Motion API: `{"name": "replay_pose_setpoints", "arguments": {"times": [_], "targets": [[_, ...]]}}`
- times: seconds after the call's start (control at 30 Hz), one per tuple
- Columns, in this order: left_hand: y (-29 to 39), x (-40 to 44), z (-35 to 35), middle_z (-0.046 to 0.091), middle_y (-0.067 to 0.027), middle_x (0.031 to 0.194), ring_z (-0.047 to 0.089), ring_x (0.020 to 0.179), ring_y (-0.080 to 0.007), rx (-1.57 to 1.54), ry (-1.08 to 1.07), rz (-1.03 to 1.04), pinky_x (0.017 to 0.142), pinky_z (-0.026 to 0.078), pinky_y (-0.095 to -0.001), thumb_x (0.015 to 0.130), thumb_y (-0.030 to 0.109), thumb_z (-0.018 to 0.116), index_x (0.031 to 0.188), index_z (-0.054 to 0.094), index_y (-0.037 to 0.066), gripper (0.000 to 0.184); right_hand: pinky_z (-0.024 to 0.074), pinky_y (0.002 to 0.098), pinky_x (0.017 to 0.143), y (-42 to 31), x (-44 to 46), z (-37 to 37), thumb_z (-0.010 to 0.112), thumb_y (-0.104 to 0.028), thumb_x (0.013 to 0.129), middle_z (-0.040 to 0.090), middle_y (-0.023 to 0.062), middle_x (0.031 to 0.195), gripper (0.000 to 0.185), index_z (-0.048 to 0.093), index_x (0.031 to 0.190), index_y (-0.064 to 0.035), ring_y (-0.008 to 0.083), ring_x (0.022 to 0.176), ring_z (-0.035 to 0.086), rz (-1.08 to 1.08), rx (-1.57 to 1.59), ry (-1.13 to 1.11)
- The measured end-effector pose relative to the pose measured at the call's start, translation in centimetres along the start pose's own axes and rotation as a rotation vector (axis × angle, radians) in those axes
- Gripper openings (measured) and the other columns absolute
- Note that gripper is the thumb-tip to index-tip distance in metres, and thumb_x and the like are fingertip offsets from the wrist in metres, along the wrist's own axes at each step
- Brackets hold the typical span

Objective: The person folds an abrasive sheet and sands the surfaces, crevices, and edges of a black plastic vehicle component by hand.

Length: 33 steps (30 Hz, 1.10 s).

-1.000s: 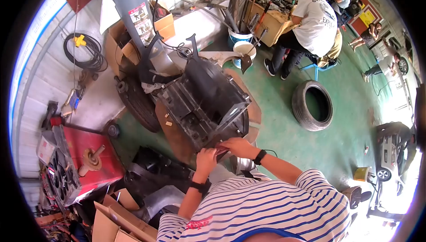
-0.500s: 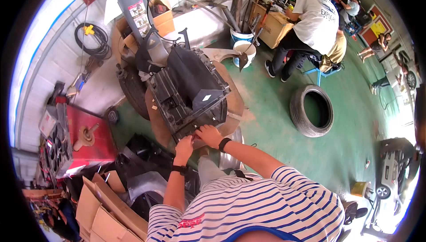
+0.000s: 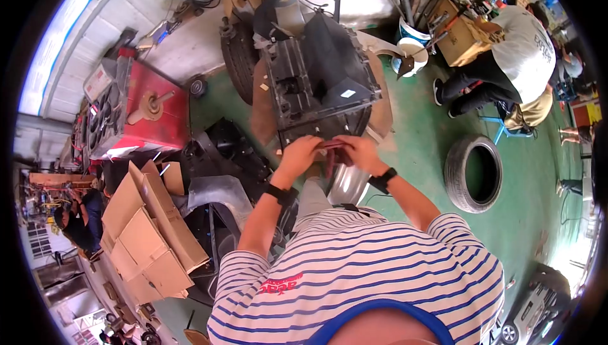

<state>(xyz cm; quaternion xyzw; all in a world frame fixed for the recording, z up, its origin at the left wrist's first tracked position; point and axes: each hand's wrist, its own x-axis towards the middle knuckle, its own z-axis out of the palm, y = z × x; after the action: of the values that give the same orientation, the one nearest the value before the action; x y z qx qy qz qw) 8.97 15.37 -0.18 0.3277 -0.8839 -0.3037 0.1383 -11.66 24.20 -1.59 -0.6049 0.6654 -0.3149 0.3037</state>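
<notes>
**Dark red cloth (image 3: 335,145) pinched in two bare hands**

Green floor (image 3: 411,114) spreads out to the right and gives the arms the most open room. To the left, a big red cabinet (image 3: 168,107) stands farther off, and a heap of folded cardboard (image 3: 142,237) lies nearer, so that side looks tight. Just past the hands sits a big black plastic part (image 3: 335,66). Its front edge looks hard and is very near the fingers. A black tire (image 3: 453,177) lies on the floor, well apart from the right arm. A shiny silver curved piece (image 3: 347,185) is close below the right hand (image 3: 358,154).

The left hand (image 3: 299,157) has its fingers closed on one end of the cloth. The right hand has its fingers closed on the other end. The cloth is between them, with a bit hanging down. How tight they squeeze, I cannot tell.

Good handling here means soft, even pinches, with the hanging bit kept off the black edge. Small, slow moves suit the tight space, and elbows do best away from the cardboard.
</notes>
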Motion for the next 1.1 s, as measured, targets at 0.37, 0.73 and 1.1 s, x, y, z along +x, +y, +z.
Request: {"name": "replay_pose_setpoints", "arguments": {"times": [0.37, 0.73, 1.1], "targets": [[-2.3, 15.7, 0.3, 0.042, -0.0239, 0.14, 0.034, 0.135, -0.0372, -0.167, 0.379, 0.217, 0.109, 0.033, -0.0414, 0.088, -0.003, 0.048, 0.134, 0.043, -0.003, 0.047, 0.0427, 0.0376, 0.1, -1.1, 14.2, -6.0, 0.044, -0.001, 0.087, 0.048, 0.014, 0.139, 0.048, 0.049, 0.134, -0.0094, 0.032, 0.123, 0.051, -0.018, 0.21, 0.273], [-0.6, 10.0, 0.7, 0.033, -0.0238, 0.147, 0.03, 0.138, -0.0368, -0.208, 0.206, 0.171, 0.109, 0.034, -0.0412, 0.083, -0.007, 0.047, 0.138, 0.039, -0.003, 0.056, 0.0309, 0.0421, 0.111, 1.3, 9.7, -0.6, 0.047, 0.013, 0.073, 0.049, 0.0175, 0.138, 0.061, 0.053, 0.131, -0.0053, 0.0347, 0.132, 0.042, -0.191, -0.071, 0.569], [-2.7, 1.5, 8.2, 0.057, -0.0183, 0.126, 0.053, 0.119, -0.0345, -0.116, 0.008, -0.001, 0.1, 0.043, -0.0395, 0.079, -0.004, 0.05, 0.124, 0.055, 0.005, 0.046, 0.0458, 0.0409, 0.096, 7.7, 0.3, 1.5, 0.052, 0.004, 0.075, 0.062, 0.0159, 0.116, 0.044, 0.06, 0.118, -0.0048, 0.0348, 0.111, 0.057, -0.125, 0.108, 0.087]]}}
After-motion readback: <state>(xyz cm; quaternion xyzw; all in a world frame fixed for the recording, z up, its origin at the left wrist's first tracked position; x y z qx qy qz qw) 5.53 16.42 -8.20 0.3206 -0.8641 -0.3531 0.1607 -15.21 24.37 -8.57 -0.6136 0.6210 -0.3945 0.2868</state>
